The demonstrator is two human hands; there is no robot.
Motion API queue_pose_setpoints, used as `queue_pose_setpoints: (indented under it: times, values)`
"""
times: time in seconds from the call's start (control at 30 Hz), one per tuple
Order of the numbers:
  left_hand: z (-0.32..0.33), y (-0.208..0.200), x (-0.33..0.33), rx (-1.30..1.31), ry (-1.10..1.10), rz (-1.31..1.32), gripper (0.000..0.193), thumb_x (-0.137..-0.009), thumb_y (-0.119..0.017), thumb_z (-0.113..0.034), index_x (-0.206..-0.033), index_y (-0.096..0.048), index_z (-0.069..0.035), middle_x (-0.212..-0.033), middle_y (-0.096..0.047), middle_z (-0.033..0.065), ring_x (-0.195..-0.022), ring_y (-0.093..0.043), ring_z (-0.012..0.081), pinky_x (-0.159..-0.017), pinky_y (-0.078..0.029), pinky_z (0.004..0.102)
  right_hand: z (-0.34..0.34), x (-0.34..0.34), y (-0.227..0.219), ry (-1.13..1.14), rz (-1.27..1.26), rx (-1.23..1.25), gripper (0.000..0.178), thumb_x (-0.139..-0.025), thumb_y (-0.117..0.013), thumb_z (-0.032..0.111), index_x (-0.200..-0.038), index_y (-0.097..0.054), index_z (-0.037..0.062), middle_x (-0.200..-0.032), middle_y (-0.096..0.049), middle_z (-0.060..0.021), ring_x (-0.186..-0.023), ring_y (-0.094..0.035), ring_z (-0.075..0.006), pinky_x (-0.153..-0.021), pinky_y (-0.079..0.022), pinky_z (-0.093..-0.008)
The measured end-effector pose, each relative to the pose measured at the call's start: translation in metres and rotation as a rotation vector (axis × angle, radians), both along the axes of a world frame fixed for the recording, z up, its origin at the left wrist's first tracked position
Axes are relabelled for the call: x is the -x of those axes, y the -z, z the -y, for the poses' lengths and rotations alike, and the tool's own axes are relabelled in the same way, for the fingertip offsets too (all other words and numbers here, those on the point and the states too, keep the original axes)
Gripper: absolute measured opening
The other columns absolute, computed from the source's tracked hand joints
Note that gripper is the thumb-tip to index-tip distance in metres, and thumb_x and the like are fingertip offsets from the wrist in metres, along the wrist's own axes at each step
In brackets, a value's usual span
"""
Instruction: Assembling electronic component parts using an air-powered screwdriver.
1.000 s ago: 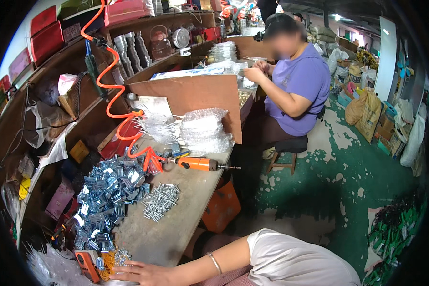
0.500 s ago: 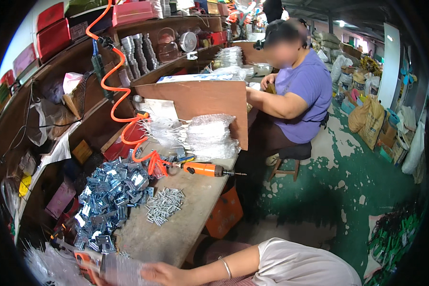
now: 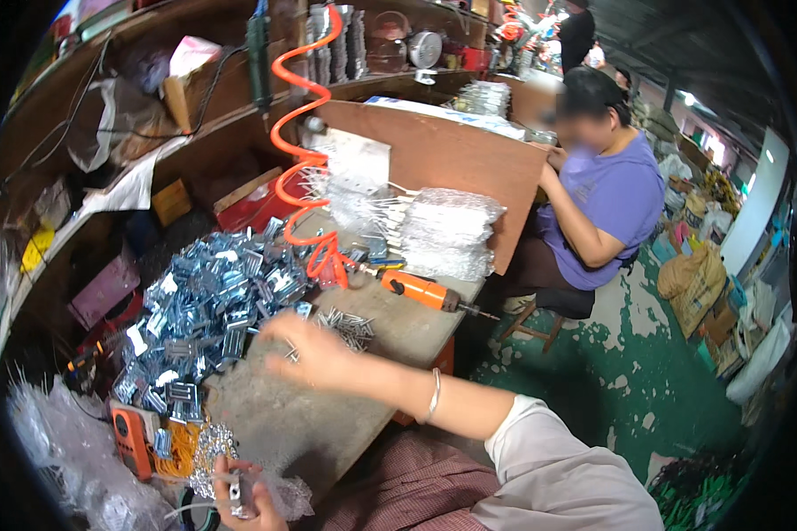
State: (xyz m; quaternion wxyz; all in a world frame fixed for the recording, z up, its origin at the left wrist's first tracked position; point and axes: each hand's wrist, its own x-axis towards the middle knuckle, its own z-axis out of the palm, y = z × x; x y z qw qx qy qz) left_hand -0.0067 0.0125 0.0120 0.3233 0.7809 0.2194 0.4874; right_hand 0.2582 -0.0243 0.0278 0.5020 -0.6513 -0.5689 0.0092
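Observation:
My right hand [image 3: 310, 352], blurred by motion, reaches over the workbench [image 3: 266, 416] between a heap of shiny bluish metal brackets [image 3: 205, 296] and a small pile of screws [image 3: 352, 329]. Whether its fingers hold anything is not clear. At the lower edge my left hand [image 3: 261, 506] is closed around a small silvery metal piece [image 3: 236, 488]. Crumpled clear plastic [image 3: 288, 497] hangs beside that hand. Next to it lie small shiny metal bits [image 3: 212, 451] and a bundle of orange-yellow bands [image 3: 181, 447].
An orange power screwdriver [image 3: 416, 289] on a coiled orange hose [image 3: 283, 142] lies at the bench's right edge. Plastic-wrapped parts [image 3: 452, 232] stand by a brown board [image 3: 452, 159]. Clear bags [image 3: 80, 460] fill the near left. A co-worker in purple [image 3: 611, 203] sits beyond.
My right hand has moved from the near left up and away to the screw pile. My left hand has come into view with the metal piece. The whole view has shifted leftward.

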Motion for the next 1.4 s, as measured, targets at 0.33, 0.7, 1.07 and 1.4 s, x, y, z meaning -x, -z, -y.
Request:
queue_pose_setpoints:
  times: [0.33, 0.7, 1.07, 1.4]
  values:
    - [0.002, 0.021, 0.003, 0.194, -0.013, -0.032, 0.022, -0.082, -0.064, -0.003, -0.101, -0.064, 0.007, -0.102, -0.065, 0.0197, -0.089, -0.062, 0.0278, -0.081, -0.05, 0.0391, -0.084, -0.058, 0.008, 0.329, 0.13, 0.429, 0.063, -0.077, -0.065, 0.032, -0.13, -0.045, 0.0043, -0.118, -0.052, -0.0201, -0.109, -0.053, -0.0364, -0.091, -0.043, -0.0473]
    - [0.006, 0.009, 0.005, -0.048, -0.051, -0.081, 0.021, -0.081, -0.063, -0.001, -0.1, -0.064, 0.009, -0.101, -0.066, 0.0194, -0.089, -0.062, 0.0269, -0.081, -0.049, 0.0373, -0.092, -0.037, 0.014, 0.316, 0.133, 0.26, 0.065, -0.069, -0.068, 0.016, -0.125, -0.042, -0.0046, -0.111, -0.051, -0.0243, -0.1, -0.056, -0.04, -0.085, -0.048, -0.0454]
    - [0.008, 0.015, 0.021, 0.565, -0.118, 0.227, 0.023, -0.083, -0.062, 0.0, -0.102, -0.062, 0.013, -0.103, -0.065, 0.0203, -0.089, -0.062, 0.0257, -0.079, -0.051, 0.035, -0.093, -0.008, 0.025, 0.344, 0.293, 0.146, 0.054, -0.071, -0.056, -0.005, -0.123, -0.047, 0.0046, -0.129, -0.04, -0.0278, -0.108, -0.049, -0.0437, -0.091, -0.045, -0.0461]
    - [0.016, 0.011, 0.022, 0.495, -0.098, 0.188, 0.025, -0.082, -0.061, 0.002, -0.104, -0.062, 0.012, -0.104, -0.064, 0.0202, -0.092, -0.061, 0.0254, -0.082, -0.049, 0.0341, -0.079, 0.02, 0.025, 0.212, 0.349, -0.085, 0.043, -0.073, -0.056, -0.001, -0.115, -0.058, 0.0086, -0.126, -0.041, -0.0234, -0.105, -0.048, -0.0398, -0.087, -0.048, -0.0441]
